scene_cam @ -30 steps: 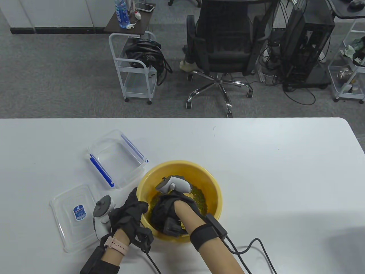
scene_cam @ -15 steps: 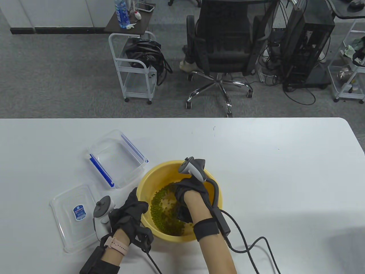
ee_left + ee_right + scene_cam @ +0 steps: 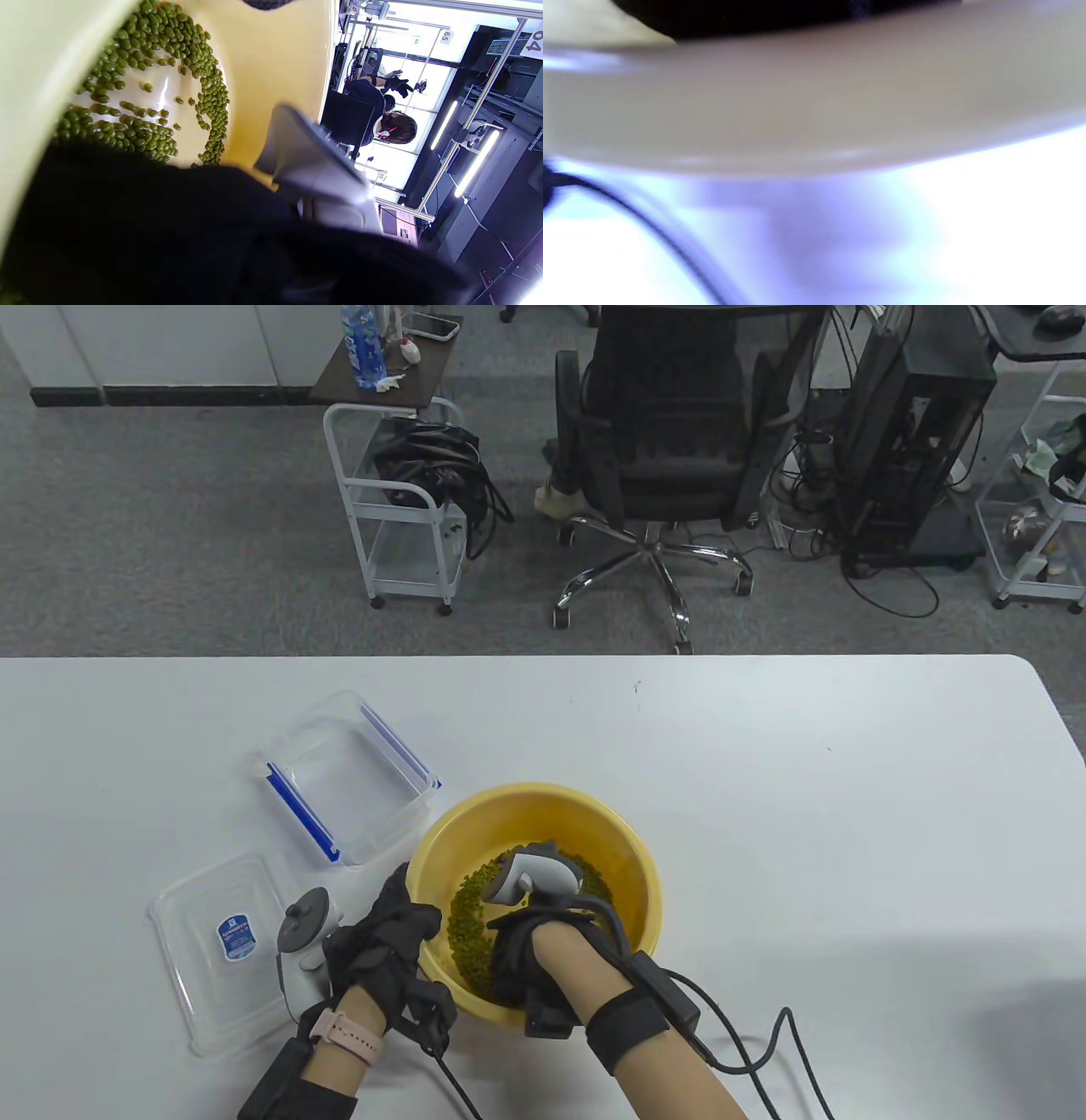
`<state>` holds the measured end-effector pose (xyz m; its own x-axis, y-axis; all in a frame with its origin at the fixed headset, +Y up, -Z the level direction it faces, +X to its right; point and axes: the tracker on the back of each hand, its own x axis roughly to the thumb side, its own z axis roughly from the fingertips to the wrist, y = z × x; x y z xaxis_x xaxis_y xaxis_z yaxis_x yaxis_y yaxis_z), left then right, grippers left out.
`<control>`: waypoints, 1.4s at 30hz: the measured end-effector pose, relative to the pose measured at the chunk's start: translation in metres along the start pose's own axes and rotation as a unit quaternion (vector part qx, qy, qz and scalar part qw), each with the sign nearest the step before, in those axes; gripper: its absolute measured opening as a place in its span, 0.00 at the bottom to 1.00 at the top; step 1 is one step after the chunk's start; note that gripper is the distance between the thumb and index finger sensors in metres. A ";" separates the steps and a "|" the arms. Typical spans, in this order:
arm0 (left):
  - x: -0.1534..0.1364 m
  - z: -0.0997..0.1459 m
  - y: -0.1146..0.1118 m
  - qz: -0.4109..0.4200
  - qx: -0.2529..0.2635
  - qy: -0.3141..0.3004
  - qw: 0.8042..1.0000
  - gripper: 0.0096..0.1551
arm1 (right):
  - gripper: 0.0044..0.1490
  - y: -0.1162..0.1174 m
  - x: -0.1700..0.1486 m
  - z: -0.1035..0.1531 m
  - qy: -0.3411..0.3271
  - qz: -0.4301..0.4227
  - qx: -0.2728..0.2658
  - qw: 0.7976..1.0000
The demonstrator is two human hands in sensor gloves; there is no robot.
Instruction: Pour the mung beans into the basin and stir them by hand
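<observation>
Reaching down into the yellow basin [image 3: 632, 848] from its near side, the right hand [image 3: 530, 954] sits among the mung beans [image 3: 471, 920], its black glove low in the bowl and its grey-white tracker [image 3: 533, 881] standing above the back of the hand. The fingers are hidden under the glove and tracker in the table view, so I cannot tell whether they are straight or curled. The beans lie in the bottom of the basin, heaped mostly toward its left side; the left wrist view shows them [image 3: 140, 131] as a loose ring of green around a bare pale patch of the basin floor, with the dark glove filling the lower part of that picture. The left hand [image 3: 386, 942] grips the basin's rim at the near left, its gloved fingers curled over the edge, and its own tracker [image 3: 304, 943] pokes out to the left over the table [image 3: 806, 814]. The basin stands on the white table near the front edge. Just beside it to the far left sits a clear plastic container [image 3: 348, 776] with blue clasps, upright and with nothing visible inside. Its clear lid [image 3: 221, 946] lies flat on the table nearer the front, a blue label on it. The right wrist view is a blur of the basin's pale outer wall [image 3: 814, 97] over white table. A black cable [image 3: 764, 1044] trails from the right wrist across the table.
</observation>
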<state>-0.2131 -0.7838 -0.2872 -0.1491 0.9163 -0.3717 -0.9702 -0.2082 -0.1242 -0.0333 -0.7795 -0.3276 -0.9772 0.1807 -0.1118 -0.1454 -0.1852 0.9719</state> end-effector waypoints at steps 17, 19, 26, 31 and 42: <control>0.000 -0.001 0.000 -0.004 0.000 -0.001 1.000 0.44 | 0.32 -0.077 -0.031 0.005 0.060 -0.143 -0.254 0.955; 0.000 -0.001 0.000 -0.003 0.000 -0.001 1.000 0.44 | 0.33 -0.073 -0.040 0.008 0.075 -0.144 -0.239 0.957; 0.000 -0.001 0.000 -0.003 0.002 -0.001 1.000 0.44 | 0.32 -0.048 -0.054 0.014 0.098 -0.098 -0.132 0.982; 0.000 0.000 0.000 -0.004 0.003 0.000 1.000 0.44 | 0.32 -0.025 -0.037 0.012 0.087 -0.034 -0.093 0.991; 0.000 0.000 0.001 -0.006 -0.002 0.001 1.000 0.44 | 0.33 -0.016 0.021 -0.003 -0.055 -0.141 -0.016 0.988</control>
<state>-0.2138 -0.7841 -0.2875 -0.1374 0.9180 -0.3720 -0.9711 -0.1987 -0.1318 -0.0515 -0.7758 -0.3466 -0.8742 0.3337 -0.3527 -0.4167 -0.1427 0.8978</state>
